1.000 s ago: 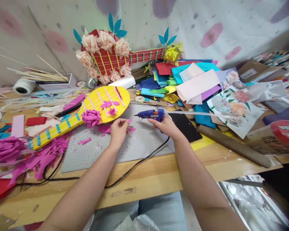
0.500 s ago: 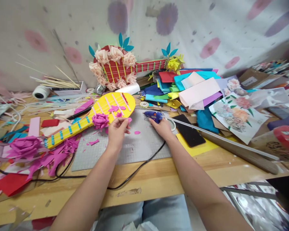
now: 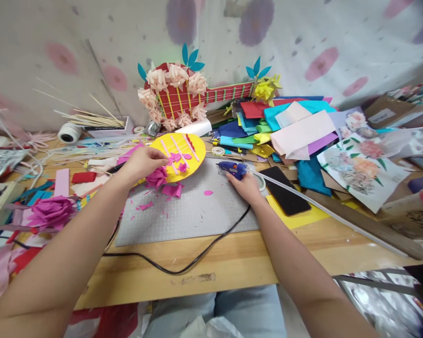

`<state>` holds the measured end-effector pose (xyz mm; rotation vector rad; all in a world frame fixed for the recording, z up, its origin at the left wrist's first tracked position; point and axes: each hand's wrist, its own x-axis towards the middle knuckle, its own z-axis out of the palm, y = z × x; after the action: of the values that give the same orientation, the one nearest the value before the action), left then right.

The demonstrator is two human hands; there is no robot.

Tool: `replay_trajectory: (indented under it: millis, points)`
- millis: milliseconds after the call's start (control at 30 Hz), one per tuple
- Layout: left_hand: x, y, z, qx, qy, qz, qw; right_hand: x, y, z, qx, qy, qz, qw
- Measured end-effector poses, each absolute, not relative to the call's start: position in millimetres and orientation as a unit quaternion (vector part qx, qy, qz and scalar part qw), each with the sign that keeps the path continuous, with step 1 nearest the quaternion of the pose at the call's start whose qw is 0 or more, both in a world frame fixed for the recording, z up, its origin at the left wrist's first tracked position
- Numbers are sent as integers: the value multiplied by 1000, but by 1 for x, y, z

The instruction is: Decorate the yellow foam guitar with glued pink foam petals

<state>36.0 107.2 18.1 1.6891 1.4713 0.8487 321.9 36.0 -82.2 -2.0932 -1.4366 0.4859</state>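
Observation:
My left hand (image 3: 144,162) reaches over the yellow paper guitar (image 3: 196,149), its fingers pinched at a pink paper petal (image 3: 170,161). More pink petals (image 3: 183,167) lie on the guitar body, close to my fingertips. A pink paper flower (image 3: 156,178) sits at the body's lower edge, and my left arm covers much of the neck. My right hand (image 3: 246,185) is closed around the blue glue gun (image 3: 230,167), its nozzle pointing left, over the right part of the grey cutting mat (image 3: 197,216). A loose pink petal (image 3: 208,193) lies on the mat between my hands.
A red paper guitar with pale flowers (image 3: 178,94) leans at the back. Coloured paper sheets (image 3: 299,131) pile up at the back right. A black phone (image 3: 285,190) and a long clear stick (image 3: 320,206) lie right. The black cord (image 3: 197,260) loops along the front.
My left hand has moved left and up from above the mat to the guitar body, bringing a small pink petal along. My right hand still grips the glue gun in nearly the same place.

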Motion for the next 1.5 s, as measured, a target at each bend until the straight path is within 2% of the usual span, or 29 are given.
replay_trajectory:
  millis: [300, 600, 867, 1100, 1333, 1500]
  points:
    - [54, 126, -9, 700, 589, 260, 309, 323, 36, -83, -771, -539, 183, 286]
    - [53, 127, 5, 725, 607, 209, 249, 322, 35, -80, -772, -532, 202, 283]
    - [61, 122, 18, 749, 634, 75, 181, 321, 35, -81, -782, -525, 188, 280]
    - [65, 124, 18, 746, 634, 9, 204, 321, 34, -82, -774, -521, 191, 304]
    - [60, 125, 11, 746, 607, 46, 269, 320, 34, -80, -783, -525, 187, 278]
    - [64, 125, 18, 747, 601, 37, 281, 321, 34, -83, -775, -526, 190, 294]
